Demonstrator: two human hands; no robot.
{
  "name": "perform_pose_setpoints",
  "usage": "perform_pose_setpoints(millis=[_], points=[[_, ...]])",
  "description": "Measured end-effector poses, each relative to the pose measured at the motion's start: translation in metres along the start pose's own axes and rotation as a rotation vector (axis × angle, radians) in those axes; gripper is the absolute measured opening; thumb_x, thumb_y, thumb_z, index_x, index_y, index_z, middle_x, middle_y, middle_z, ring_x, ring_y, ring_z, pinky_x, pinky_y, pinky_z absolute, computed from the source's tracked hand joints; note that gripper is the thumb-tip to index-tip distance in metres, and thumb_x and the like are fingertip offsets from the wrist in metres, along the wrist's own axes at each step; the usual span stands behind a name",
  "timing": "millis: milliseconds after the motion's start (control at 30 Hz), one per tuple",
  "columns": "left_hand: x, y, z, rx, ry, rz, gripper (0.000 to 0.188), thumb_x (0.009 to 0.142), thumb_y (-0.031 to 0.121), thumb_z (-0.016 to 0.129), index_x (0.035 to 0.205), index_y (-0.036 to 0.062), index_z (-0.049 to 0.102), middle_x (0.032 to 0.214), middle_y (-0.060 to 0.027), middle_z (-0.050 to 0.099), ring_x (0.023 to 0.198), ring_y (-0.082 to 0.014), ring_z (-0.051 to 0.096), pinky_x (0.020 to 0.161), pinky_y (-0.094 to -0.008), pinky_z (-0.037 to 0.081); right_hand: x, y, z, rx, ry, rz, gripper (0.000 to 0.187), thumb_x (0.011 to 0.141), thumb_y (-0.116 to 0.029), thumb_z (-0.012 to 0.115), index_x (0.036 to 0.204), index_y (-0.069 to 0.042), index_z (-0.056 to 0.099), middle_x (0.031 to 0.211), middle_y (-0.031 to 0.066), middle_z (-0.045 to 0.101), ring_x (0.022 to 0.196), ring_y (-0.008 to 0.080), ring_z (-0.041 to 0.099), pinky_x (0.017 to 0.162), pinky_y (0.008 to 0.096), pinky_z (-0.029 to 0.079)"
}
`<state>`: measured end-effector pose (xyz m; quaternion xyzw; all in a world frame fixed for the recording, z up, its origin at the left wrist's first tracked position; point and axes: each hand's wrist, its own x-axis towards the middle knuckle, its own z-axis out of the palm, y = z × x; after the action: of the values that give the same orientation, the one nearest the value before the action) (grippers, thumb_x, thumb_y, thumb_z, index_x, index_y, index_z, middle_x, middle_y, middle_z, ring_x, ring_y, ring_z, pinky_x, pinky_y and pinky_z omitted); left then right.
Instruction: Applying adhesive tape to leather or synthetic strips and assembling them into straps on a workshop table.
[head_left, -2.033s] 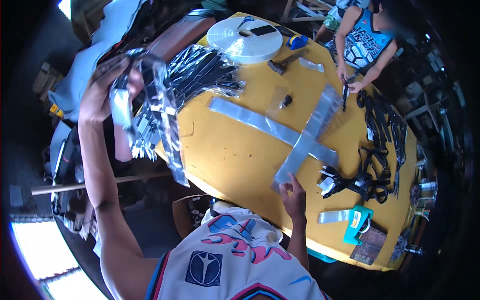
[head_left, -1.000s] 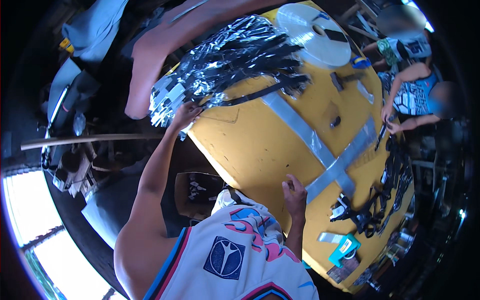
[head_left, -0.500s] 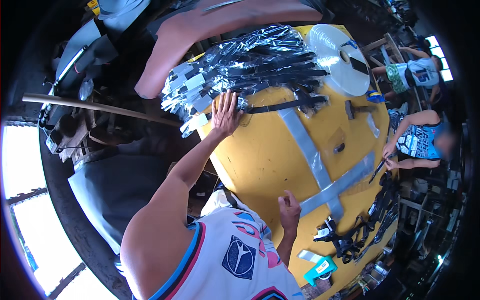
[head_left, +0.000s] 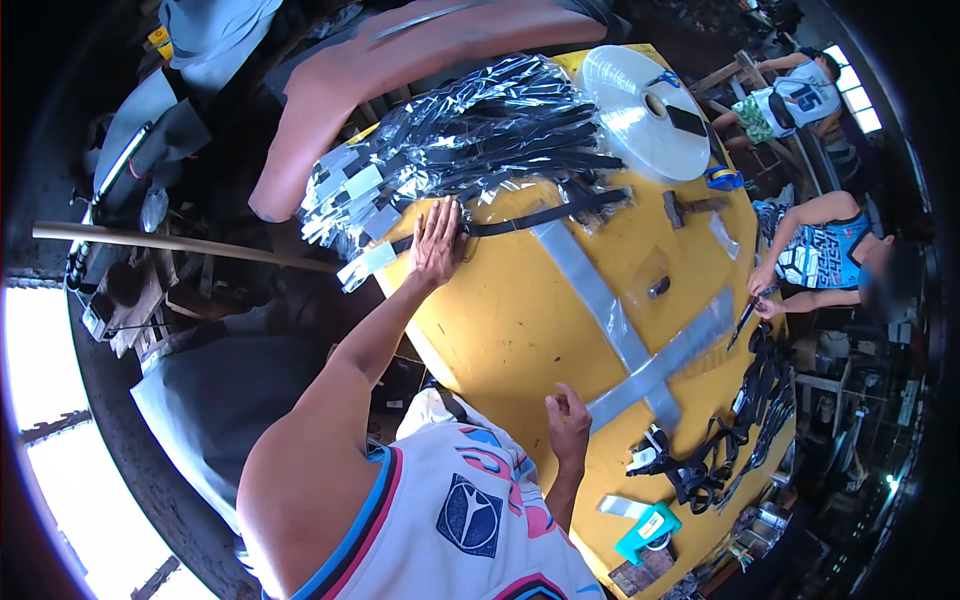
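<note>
My left hand (head_left: 437, 243) lies flat with its fingers together on a long black strap (head_left: 545, 215) in clear plastic. A pale tag (head_left: 368, 263) shows at the strap's left end. Just beyond is a heaped bundle of similar plastic-wrapped black straps (head_left: 480, 125), with grey-white tags at its left side. My right hand (head_left: 569, 425) hovers over or rests near the close part of the yellow table (head_left: 480, 330); which, I cannot tell. Its fingers are loosely bent and apart, with nothing visible in them.
A roll of clear plastic (head_left: 625, 110) with a dark phone-like object (head_left: 686, 120) lies at the far right. A hammer (head_left: 675, 210), black straps (head_left: 700, 470) and a teal tape dispenser (head_left: 648, 532) lie on the right. A co-worker (head_left: 820, 250) handles something dark at the right edge.
My left hand has drawn the strap slightly toward me, and yellow table now shows between it and the bundle. My right hand has hardly moved. The view has shifted a little.
</note>
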<state>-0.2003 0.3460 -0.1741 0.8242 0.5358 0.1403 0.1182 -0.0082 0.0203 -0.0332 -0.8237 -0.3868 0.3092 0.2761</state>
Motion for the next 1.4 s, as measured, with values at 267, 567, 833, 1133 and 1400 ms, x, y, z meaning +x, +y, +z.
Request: perform_pose_setpoints(millis=[267,567,833,1133,1400], points=[[0.024,0.004,0.022,-0.035,0.119,-0.002,0.066,0.099,0.036,0.045,0.154,0.0052,0.025,0.163,-0.0119,0.018,0.151,-0.0293,0.016,0.120,-0.0511,0.017,-0.003,-0.004,0.002,-0.033,-0.049,-0.020,0.032,0.091,-0.017,0.064,0.117,0.001,0.063,0.095,0.0195,0.068,0.086,0.0289,0.067,0.081,0.0389,0.053],[0.011,0.016,0.007,-0.030,0.114,0.117,0.067,0.101,0.036,0.044,0.156,0.0083,0.018,0.164,-0.0118,0.015,0.152,-0.0290,0.014,0.120,-0.0515,0.014,-0.014,0.016,-0.002,0.014,0.062,-0.052,0.030,0.090,-0.015,0.066,0.115,0.001,0.064,0.090,0.0161,0.068,0.083,0.0255,0.067,0.079,0.0362,0.053],[-0.028,0.043,0.008,-0.131,-0.067,0.279,0.069,0.101,0.034,0.042,0.158,0.0104,0.011,0.166,-0.0104,0.007,0.153,-0.0275,0.005,0.122,-0.0509,0.009,-0.030,0.013,-0.007,0.023,0.076,-0.009,0.031,0.090,-0.013,0.067,0.116,0.002,0.064,0.087,0.0132,0.069,0.081,0.0209,0.067,0.078,0.0323,0.053],[-0.047,0.070,0.011,-0.163,-0.047,0.248,0.070,0.098,0.037,0.046,0.155,0.0052,0.020,0.162,-0.0162,0.020,0.150,-0.0327,0.018,0.121,-0.0496,0.013,-0.063,-0.121,-0.173,0.084,0.650,-0.739,0.054,0.098,-0.044,0.053,0.095,0.010,0.062,0.095,0.0159,0.066,0.090,0.0306,0.065,0.088,0.0301,0.050],[-0.043,0.086,0.016,-0.155,-0.080,0.269,0.071,0.098,0.040,0.045,0.155,0.0046,0.020,0.162,-0.0155,0.020,0.151,-0.0299,0.016,0.122,-0.0478,0.012,-0.218,-0.111,-0.305,0.715,0.695,-1.539,0.038,0.089,-0.028,0.052,0.113,0.002,0.054,0.118,0.0158,0.059,0.101,0.0278,0.056,0.094,0.0406,0.042]])
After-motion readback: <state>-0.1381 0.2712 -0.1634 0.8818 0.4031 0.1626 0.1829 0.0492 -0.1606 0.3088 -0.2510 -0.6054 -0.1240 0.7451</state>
